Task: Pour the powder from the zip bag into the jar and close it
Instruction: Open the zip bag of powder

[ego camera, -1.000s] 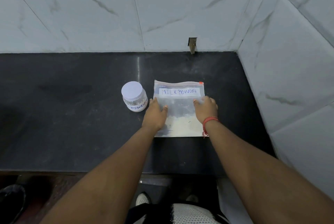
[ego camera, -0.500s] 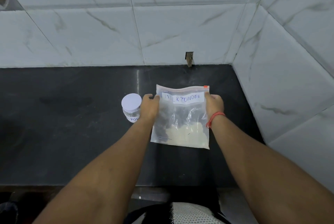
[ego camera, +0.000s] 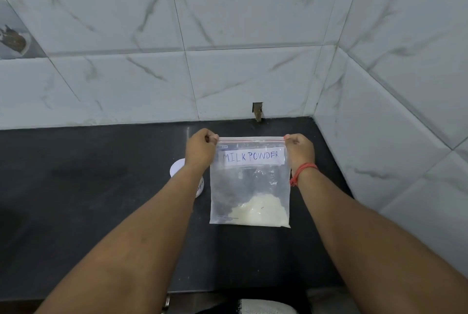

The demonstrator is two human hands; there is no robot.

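A clear zip bag (ego camera: pixel 249 182) labelled "MILK POWDER" hangs upright above the black counter, its red zip strip stretched flat along the top. Pale powder (ego camera: pixel 260 211) lies in its bottom right corner. My left hand (ego camera: pixel 201 149) pinches the top left corner and my right hand (ego camera: pixel 298 149), with a red thread at the wrist, pinches the top right corner. The small jar (ego camera: pixel 178 168) with a white lid stands on the counter behind my left forearm, which hides most of it.
The black counter (ego camera: pixel 88 199) runs left from a corner of marble-look wall tiles, with the right wall (ego camera: pixel 392 149) close to the bag. A small notch (ego camera: pixel 257 111) sits in the back wall just above the counter. The counter's front edge lies below my forearms.
Both hands slid from the bag's middle to its top corners and lifted it off the counter until it hangs upright. The powder settled to the bottom. My left forearm now covers most of the jar.
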